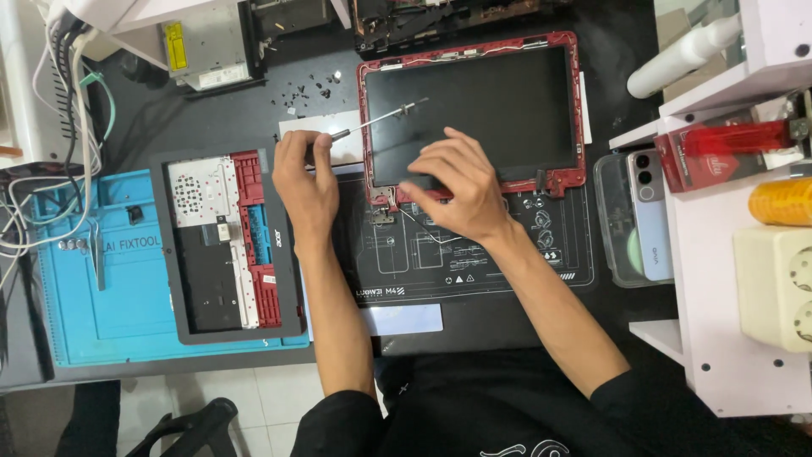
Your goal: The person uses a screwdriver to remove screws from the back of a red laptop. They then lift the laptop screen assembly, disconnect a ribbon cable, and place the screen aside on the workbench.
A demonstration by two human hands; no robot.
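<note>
A yellow sticker (pixel 175 45) is seen on the grey metal box (pixel 211 42) at the top left. A red box (pixel 727 148) lies on the white shelf (pixel 719 254) at the right, beside a yellow roll (pixel 782 200) and a cream socket block (pixel 778 288). A phone (pixel 650 211) is kept in a clear tray just left of the shelf.

A screwdriver (pixel 372 123) is pinched in the fingers of the left hand (pixel 304 182), and its thin tip is laid over the dark screen (pixel 474 114). The screen is framed in red plastic (pixel 579 110) and rests at the top of a black mat (pixel 474 254) with white drawings. The right hand (pixel 452 186) is laid on the screen's lower edge, fingers bent and pressed down; nothing is seen held in it.

A black and red laptop shell (pixel 224 245) is set on a blue mat (pixel 110 288) at the left. Tiny black screws (pixel 304 91) are scattered above it. White cables (pixel 51 110) hang at the far left.
</note>
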